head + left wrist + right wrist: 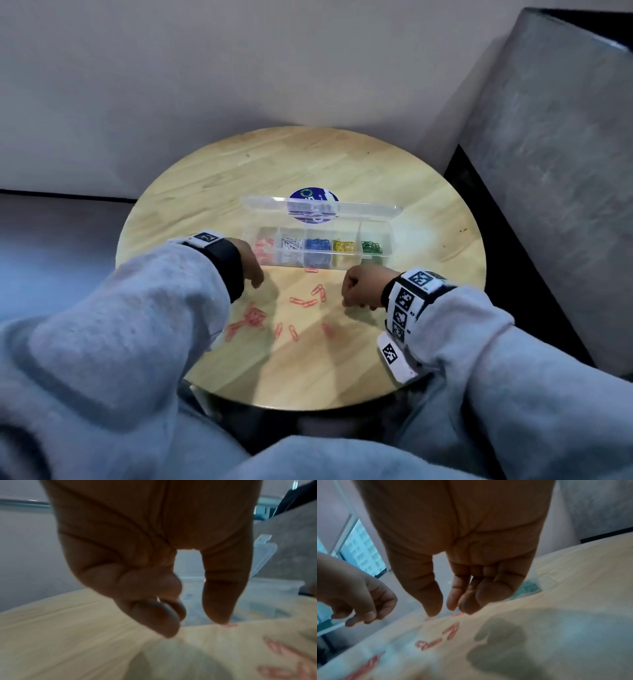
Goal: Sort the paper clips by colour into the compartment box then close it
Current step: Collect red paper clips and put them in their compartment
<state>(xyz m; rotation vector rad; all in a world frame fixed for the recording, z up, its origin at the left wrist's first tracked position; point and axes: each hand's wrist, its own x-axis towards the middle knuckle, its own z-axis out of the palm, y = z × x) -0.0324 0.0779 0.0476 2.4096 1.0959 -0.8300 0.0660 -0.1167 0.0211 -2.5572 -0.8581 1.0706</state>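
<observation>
Your left hand (251,265) and right hand (361,286) hang with loosely curled fingers, holding nothing. The pink clips (306,301) lie between them; the open box (318,246) is just beyond. Pinch one clip, drop it in the leftmost compartment.

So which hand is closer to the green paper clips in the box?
The right hand. It hovers just in front of the box, a little to the left of the green paper clips in the far right compartment. The left hand is at the opposite end, by the pink compartment.
</observation>
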